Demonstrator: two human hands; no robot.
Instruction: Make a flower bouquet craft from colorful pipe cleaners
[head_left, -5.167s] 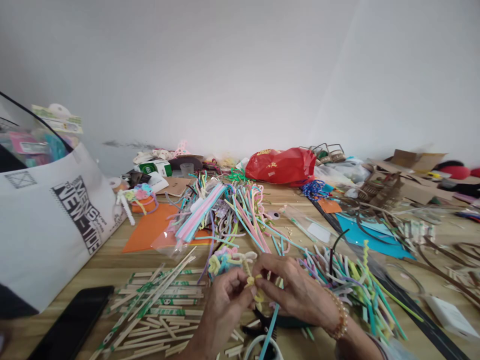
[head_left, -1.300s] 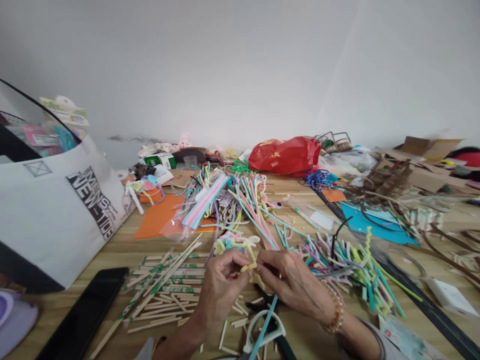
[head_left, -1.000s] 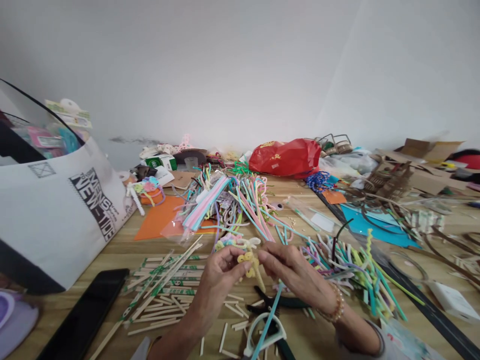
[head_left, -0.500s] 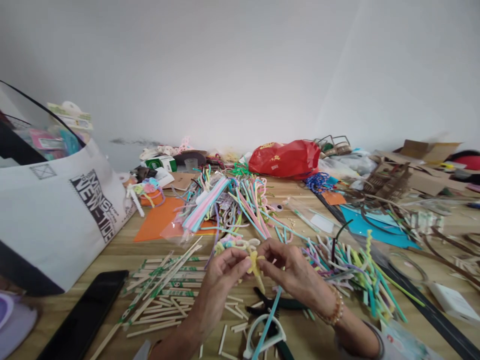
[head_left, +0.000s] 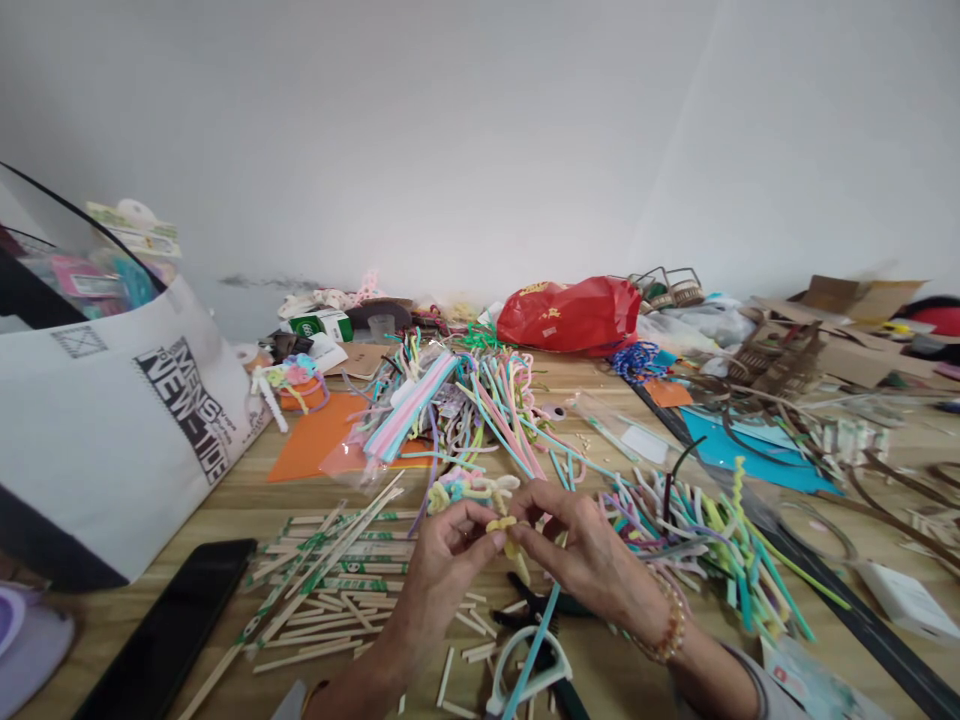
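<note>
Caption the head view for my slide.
Left hand and right hand hold a fuzzy yellow piece near wooden sticks and pastel pipe cleaners.

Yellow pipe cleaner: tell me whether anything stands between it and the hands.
Nothing visible does. The left hand and right hand both have their fingertips on the yellow pipe cleaner. The white handle lies on the near side, not between.

Is a wood-grained table (head_left: pixel 225 512). Carries sticks (head_left: pixel 330 632) left of the fingers (head_left: pixel 553 553), a phone (head_left: pixel 169 630) farther left, pliers (head_left: pixel 571 700) nearer. Beyond the fingers, bears piled stems (head_left: pixel 512 425), orange paper (head_left: pixel 306 440) leftward, a red bag (head_left: pixel 574 318) farther back. Right of the fingers, holds loose stems (head_left: pixel 712 545), blue paper (head_left: pixel 739 450), a white block (head_left: pixel 904 598).
</note>
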